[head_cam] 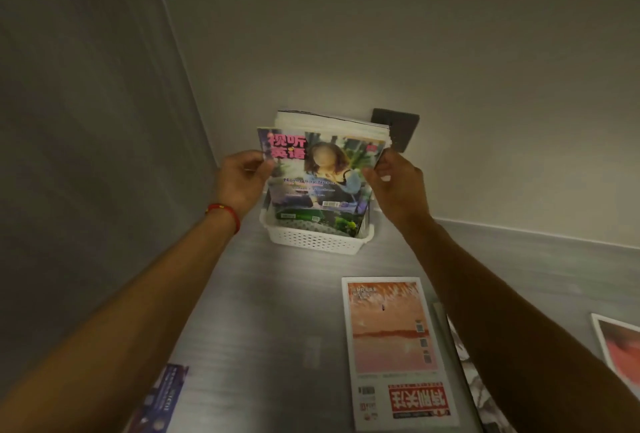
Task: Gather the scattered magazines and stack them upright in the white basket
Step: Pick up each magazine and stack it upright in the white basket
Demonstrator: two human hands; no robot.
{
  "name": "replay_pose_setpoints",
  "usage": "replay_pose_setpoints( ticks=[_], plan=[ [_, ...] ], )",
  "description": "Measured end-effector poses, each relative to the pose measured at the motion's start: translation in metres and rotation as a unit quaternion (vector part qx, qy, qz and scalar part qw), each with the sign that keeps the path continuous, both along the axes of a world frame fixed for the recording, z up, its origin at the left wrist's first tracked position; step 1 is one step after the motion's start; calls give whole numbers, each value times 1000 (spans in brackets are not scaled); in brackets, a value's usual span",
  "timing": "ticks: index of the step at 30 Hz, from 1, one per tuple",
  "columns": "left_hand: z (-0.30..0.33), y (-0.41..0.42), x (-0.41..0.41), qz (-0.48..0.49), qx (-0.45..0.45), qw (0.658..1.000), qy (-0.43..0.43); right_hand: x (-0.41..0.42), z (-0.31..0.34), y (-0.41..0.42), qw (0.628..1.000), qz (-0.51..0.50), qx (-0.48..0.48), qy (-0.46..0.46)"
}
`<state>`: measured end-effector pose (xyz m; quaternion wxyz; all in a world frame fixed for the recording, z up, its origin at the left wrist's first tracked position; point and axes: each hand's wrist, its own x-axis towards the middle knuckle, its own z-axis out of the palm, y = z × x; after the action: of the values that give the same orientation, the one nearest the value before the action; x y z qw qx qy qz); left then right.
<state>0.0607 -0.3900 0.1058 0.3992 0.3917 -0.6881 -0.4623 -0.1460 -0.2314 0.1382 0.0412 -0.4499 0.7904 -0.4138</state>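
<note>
While both my arms reach forward over the grey worktop (277,311), I hold a colourful magazine (320,176) upright by its two side edges. My left hand (242,179) pinches the left edge, its fingers (258,164) pressed onto the cover near the pink title. My right hand (398,183) pinches the right edge between thumb and fingers. The magazine's lower end sits inside the white basket (313,240), in front of a stack of other magazines (329,122) already standing there. The basket stands at the back of the worktop, near the wall. A red string bracelet (227,212) circles my left wrist. Closer to me, an orange-covered magazine (394,346) lies flat on the worktop. A blue one (162,394) lies at lower left, and more lie partly hidden under my right forearm.
</note>
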Motion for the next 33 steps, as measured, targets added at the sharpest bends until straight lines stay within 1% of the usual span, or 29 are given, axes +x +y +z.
replay_pose_setpoints(
  ticks=[5, 9, 11, 13, 15, 17, 19, 21, 23, 26, 27, 28, 30, 32, 33],
  plan=[
    [-46, -19, -9, 40, 58, 997, -37, -8, -33, -19, 996, -42, 75, -4],
    [-60, -23, -15, 58, 75, 995, -43, -6, -50, -28, 994, -47, 80, -51],
    [-64, -24, -21, 70, 82, 993, -43, -7, -56, -31, 991, -46, 85, -90],
    [-61, -27, -27, 95, 129, 987, -17, -8, -59, -32, 985, -45, 73, -150],
    [-58, -32, -33, 121, 211, 970, 30, -6, -57, -30, 978, -43, 59, -195],
    [-56, -31, -36, 125, 240, 963, 13, -4, -54, -21, 975, -47, 57, -211],
    [-57, -28, -32, 96, 246, 964, -10, -6, -53, -6, 978, -44, 59, -193],
    [-58, -20, -26, 77, 204, 973, -73, -13, -58, 16, 981, -35, 50, -182],
    [-57, -6, -18, 87, 134, 980, -122, -24, -69, 48, 983, -40, 56, -172],
    [-63, 43, -11, 93, 29, 991, -91, -39, -92, 120, 978, -84, 123, -147],
    [-70, 65, -11, 82, 0, 991, -104, -46, -103, 148, 972, -112, 151, -143],
    [-79, 89, -12, 60, -20, 990, -128, -51, -112, 175, 964, -139, 186, -132],
    [-96, 145, -19, -14, -31, 984, -176, -65, -133, 231, 941, -181, 261, -118],
    [-112, 199, -30, -113, -47, 970, -209, -77, -146, 278, 916, -209, 316, -134],
    [-120, 224, -35, -170, -57, 958, -222, -83, -152, 298, 902, -226, 344, -127]
  ],
)
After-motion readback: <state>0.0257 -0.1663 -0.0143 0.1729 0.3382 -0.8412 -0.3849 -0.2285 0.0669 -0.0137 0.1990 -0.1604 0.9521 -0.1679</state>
